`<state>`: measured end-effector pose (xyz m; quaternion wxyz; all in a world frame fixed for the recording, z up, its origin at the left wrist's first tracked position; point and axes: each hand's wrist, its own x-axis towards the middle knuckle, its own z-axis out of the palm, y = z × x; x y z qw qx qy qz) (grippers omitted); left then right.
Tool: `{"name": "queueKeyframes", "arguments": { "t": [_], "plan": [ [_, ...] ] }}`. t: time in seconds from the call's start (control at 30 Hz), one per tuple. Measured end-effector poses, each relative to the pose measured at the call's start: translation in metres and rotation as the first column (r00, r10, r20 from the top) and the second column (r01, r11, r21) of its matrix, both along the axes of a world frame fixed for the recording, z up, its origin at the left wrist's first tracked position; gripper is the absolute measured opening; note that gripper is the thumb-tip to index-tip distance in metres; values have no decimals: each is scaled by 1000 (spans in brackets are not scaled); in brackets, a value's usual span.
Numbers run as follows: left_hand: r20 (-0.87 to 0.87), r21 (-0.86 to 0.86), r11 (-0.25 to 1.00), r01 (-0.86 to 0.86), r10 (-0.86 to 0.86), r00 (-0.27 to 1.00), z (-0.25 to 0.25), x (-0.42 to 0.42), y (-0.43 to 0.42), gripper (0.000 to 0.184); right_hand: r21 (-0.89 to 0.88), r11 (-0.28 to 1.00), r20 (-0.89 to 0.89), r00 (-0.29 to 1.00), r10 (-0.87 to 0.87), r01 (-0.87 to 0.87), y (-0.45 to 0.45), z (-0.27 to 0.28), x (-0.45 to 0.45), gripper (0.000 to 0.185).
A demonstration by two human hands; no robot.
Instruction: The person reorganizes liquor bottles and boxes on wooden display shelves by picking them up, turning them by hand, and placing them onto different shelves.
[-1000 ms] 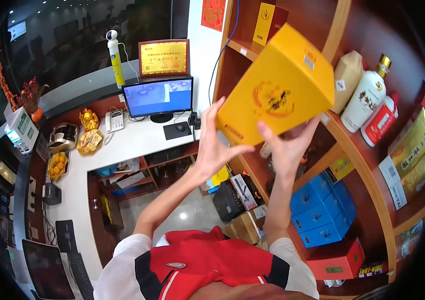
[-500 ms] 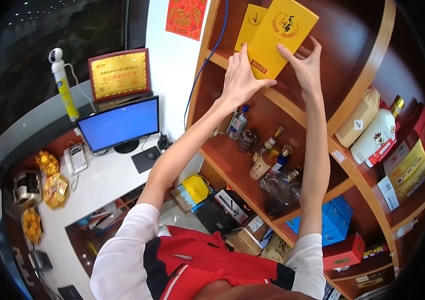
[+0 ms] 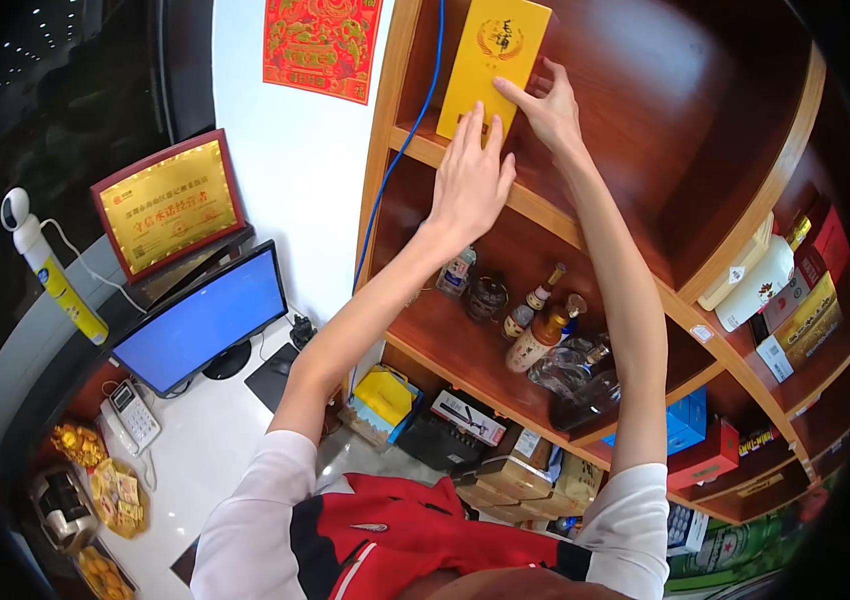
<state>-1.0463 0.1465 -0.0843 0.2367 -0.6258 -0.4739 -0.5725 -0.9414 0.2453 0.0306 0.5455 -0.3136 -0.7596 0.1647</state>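
A tall yellow box [image 3: 497,60] with dark lettering and a round emblem stands in the upper shelf compartment, at its left side. My left hand [image 3: 470,185] has its fingers stretched out, their tips against the lower front of the box. My right hand [image 3: 550,105] holds the box at its right edge, the thumb on the front and the other fingers along the side, partly hidden. A second yellow box is not visible now.
Below, a shelf [image 3: 425,322] bears several bottles, among them a brown-gold one [image 3: 535,345]. A blue cable [image 3: 400,150] hangs along the cabinet's left edge. At left, a desk holds a monitor [image 3: 207,320] and a telephone [image 3: 131,418]. Cartons [image 3: 510,470] sit low down.
The front yellow box has moved left and become more upright on the shelf, hiding the other yellow box. My left hand has flattened from its corner grip; my right hand has followed the box.
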Motion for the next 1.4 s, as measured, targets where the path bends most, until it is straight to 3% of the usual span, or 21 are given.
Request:
{"name": "queueKeyframes", "arguments": {
  "t": [0.07,0.2,0.6,0.67,0.77,0.83,0.9,0.93,0.97,1.0,1.03,1.13,1.2,1.27,1.4],
  "plan": [
    [-1,-21,1000,17,-17,1000,3,-13,14,54,38,992,95,988,-126,122,4,5,-11,111],
    [-55,-44,998,-40,37,998,10,-30,28,54,116,979,131,975,-179,165,22,8,-30,112],
    [-28,-10,997,-72,72,997,4,-43,37,52,125,984,47,990,-134,128,34,-8,-49,110],
    [-26,-19,997,-73,72,997,5,-40,34,53,193,971,114,980,-162,139,34,-13,-47,113],
    [74,-55,998,-8,12,997,8,-34,28,55,83,982,98,979,-180,172,0,-18,-29,110],
    [68,-24,1000,12,-11,998,6,-24,16,54,48,986,53,986,-160,158,-48,-24,-4,101],
    [64,33,997,70,-72,995,8,-7,-6,50,221,969,36,993,-117,106,-93,-41,31,57],
    [55,56,995,87,-90,994,6,5,-21,47,132,991,14,999,-37,35,-125,-46,51,41],
    [65,79,988,134,-140,988,3,21,-37,44,165,986,-19,1000,-3,6,-142,-63,76,32],
    [78,101,978,185,-193,978,-1,38,-55,42,-10,999,-59,998,35,-35,-182,-72,101,25],
    [85,95,964,248,-257,963,-6,57,-73,39,-41,992,-154,982,109,-116,-208,-91,127,18],
    [137,75,871,486,-492,860,-42,126,-121,30,-91,996,-204,978,-35,17,-274,-152,220,16],
    [259,-16,732,682,-655,710,-82,180,-145,33,-167,978,-243,957,-160,122,-307,-203,288,20],
    [383,-202,617,761,-665,641,-137,237,-166,36,-312,935,-409,864,-294,171,-344,-258,354,20],
    [554,-486,264,833,-644,527,-245,348,-205,36,-564,748,-404,674,-618,349,-441,-358,472,19]
  ]
}}
